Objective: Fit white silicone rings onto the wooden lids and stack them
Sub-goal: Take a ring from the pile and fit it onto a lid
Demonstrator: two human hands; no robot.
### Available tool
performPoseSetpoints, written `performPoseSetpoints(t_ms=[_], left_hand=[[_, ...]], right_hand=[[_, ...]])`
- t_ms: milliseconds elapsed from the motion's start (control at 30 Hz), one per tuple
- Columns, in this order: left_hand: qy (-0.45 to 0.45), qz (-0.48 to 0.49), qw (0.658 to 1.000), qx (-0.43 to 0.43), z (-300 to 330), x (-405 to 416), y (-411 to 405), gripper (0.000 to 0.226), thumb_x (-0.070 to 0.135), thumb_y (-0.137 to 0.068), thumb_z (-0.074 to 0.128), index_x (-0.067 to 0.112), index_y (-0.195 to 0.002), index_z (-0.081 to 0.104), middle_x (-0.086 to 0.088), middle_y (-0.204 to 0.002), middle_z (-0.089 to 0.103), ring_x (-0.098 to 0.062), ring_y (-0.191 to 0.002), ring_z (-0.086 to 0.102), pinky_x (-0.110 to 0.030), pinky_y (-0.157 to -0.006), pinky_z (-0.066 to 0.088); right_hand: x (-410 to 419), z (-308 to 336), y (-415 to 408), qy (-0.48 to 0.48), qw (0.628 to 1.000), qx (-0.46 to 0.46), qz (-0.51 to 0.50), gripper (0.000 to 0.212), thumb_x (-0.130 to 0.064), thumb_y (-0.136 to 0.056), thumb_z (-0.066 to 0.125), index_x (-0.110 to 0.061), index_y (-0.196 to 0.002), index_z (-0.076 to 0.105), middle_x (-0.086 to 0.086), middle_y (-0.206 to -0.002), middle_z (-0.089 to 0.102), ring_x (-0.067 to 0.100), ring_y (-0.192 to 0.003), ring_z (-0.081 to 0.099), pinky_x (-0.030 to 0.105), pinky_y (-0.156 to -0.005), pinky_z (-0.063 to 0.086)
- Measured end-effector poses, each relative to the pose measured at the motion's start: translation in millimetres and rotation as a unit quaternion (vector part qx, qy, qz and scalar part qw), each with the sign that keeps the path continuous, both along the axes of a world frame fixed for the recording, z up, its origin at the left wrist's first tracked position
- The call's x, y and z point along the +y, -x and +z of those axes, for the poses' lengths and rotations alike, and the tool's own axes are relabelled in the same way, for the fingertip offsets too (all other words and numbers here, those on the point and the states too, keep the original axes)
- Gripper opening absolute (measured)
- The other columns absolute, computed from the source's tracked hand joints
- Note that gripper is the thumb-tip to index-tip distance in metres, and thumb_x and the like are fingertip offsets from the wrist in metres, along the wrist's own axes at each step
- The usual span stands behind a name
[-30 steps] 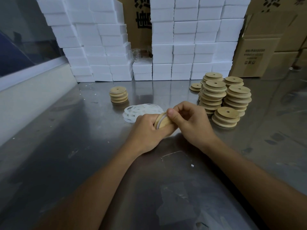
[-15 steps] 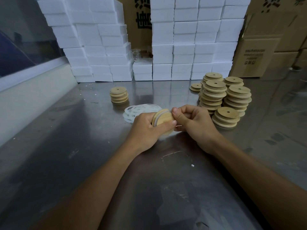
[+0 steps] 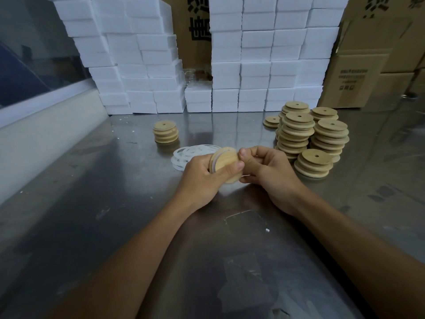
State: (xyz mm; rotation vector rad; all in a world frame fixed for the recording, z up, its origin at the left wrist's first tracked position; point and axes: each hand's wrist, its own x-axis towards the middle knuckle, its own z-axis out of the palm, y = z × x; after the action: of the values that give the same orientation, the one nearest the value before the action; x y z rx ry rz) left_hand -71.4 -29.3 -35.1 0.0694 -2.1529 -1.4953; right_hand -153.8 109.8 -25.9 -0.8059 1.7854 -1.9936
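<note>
Both hands meet just above the dull, scuffed metal surface (image 3: 115,203), near its middle. The left hand (image 3: 202,178) is wrapped around a round, pale wooden lid (image 3: 226,162), held on edge and tilted, with the thumb lying across its flat face and the fingers behind it; a thin white silicone ring (image 3: 212,161) shows along the lid's left rim. The right hand (image 3: 269,171) is curled in a loose fist just beside the lid, its thumb tip touching the lid's upper right edge; whether it pinches part of the ring cannot be told. Behind the left hand, a loose heap of flat white silicone rings (image 3: 190,153) lies on the surface. Farther back and to the left stands a short stack of wooden lids with white bands in their grooves (image 3: 166,132). To the right, several taller stacks of bare wooden lids with centre holes (image 3: 315,137) stand close together. A wall of white foam boxes (image 3: 257,54) and brown cardboard cartons (image 3: 358,72) lines the far edge.
</note>
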Motion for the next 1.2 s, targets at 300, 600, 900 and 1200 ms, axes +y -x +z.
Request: performPoseSetpoints(t_ms=[300, 600, 900, 1200], left_hand=[[0.088, 0.111, 0.990, 0.015, 1, -1, 0, 0.023, 0.034, -0.080, 0.079, 0.017, -0.092, 0.069, 0.004, -0.080, 0.067, -0.010, -0.066, 0.058, -0.021, -0.059, 0.049], [0.316, 0.231, 0.913, 0.118, 7, 10, -7, 0.036, 0.017, -0.085, 0.076, 0.014, -0.121, 0.070, -0.004, -0.110, 0.069, -0.018, -0.079, 0.064, -0.038, -0.068, 0.057], [0.280, 0.235, 0.925, 0.100, 8, 10, -4, 0.020, 0.030, -0.084, 0.076, 0.012, -0.082, 0.066, 0.003, -0.079, 0.065, -0.016, -0.063, 0.056, -0.033, -0.057, 0.047], [-0.013, 0.139, 0.990, -0.021, 5, 0, 1, 0.020, 0.018, -0.095, 0.063, 0.017, -0.075, 0.065, 0.010, -0.060, 0.067, -0.006, -0.040, 0.054, -0.021, -0.041, 0.044]], right_hand=[[-2, -4, -2, -0.049, 0.980, 0.158, -0.108, 0.012, -0.006, -0.095, 0.060, -0.012, -0.086, 0.062, 0.002, -0.078, 0.068, 0.011, -0.073, 0.066, 0.029, -0.066, 0.057], [-3, -4, -6, -0.077, 0.899, 0.386, -0.193, 0.006, -0.011, -0.093, 0.064, -0.014, -0.088, 0.061, -0.007, -0.081, 0.065, 0.011, -0.079, 0.063, 0.038, -0.064, 0.053], [-4, -2, -6, -0.061, 0.897, 0.378, -0.220, 0.006, -0.005, -0.094, 0.058, -0.008, -0.089, 0.059, 0.000, -0.080, 0.063, 0.017, -0.077, 0.059, 0.042, -0.066, 0.051], [-7, 1, -8, 0.018, 0.958, 0.210, -0.192, 0.012, -0.007, -0.094, 0.063, -0.015, -0.085, 0.060, -0.001, -0.082, 0.065, 0.019, -0.078, 0.067, 0.042, -0.062, 0.060]])
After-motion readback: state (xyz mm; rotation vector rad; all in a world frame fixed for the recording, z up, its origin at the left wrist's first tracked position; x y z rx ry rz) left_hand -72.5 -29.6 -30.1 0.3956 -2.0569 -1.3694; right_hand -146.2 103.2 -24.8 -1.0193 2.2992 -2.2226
